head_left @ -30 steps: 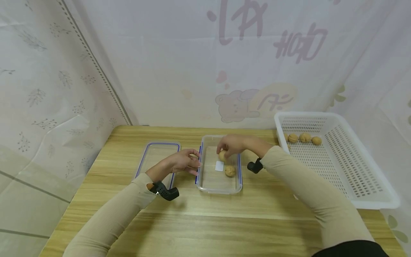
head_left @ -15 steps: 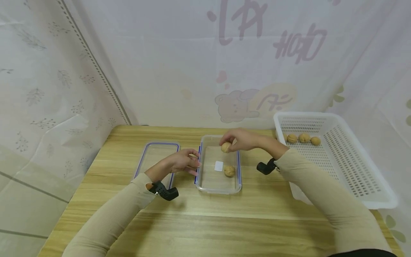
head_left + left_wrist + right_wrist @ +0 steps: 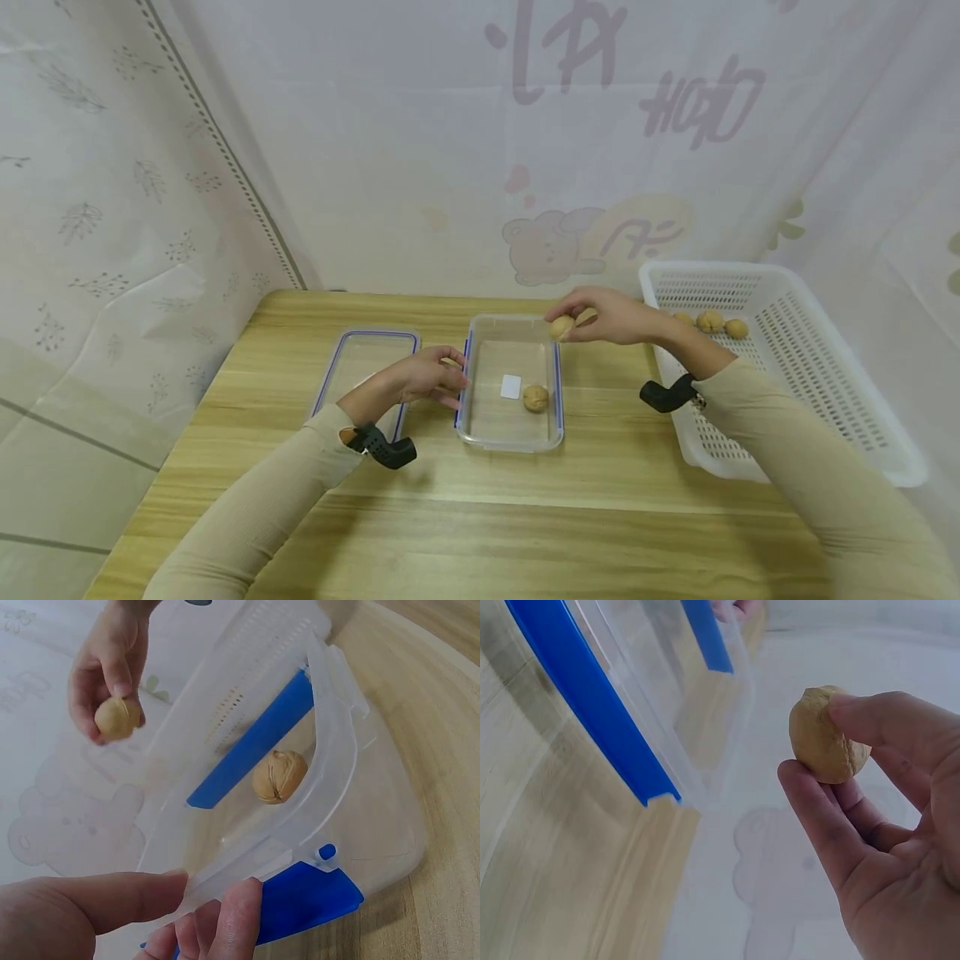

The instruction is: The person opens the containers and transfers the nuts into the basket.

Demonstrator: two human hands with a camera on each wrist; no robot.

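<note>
My right hand pinches a walnut between thumb and fingertips, raised above the back right corner of a clear plastic food container with blue clips. The right wrist view shows that walnut close up, apart from the container. On the container's left side, my left hand holds the rim, its thumb on the edge and its fingers by the blue clip. Inside lies another walnut on the right, beside a small white square.
A clear lid with a blue seal lies left of the container, partly beneath my left forearm. At the right stands a white perforated basket, with several walnuts near its back left. A printed curtain hangs behind the wooden table.
My right hand has lifted the pinched walnut out of the container and carried it right and back, toward the basket. The left hand stays at the container's rim.
</note>
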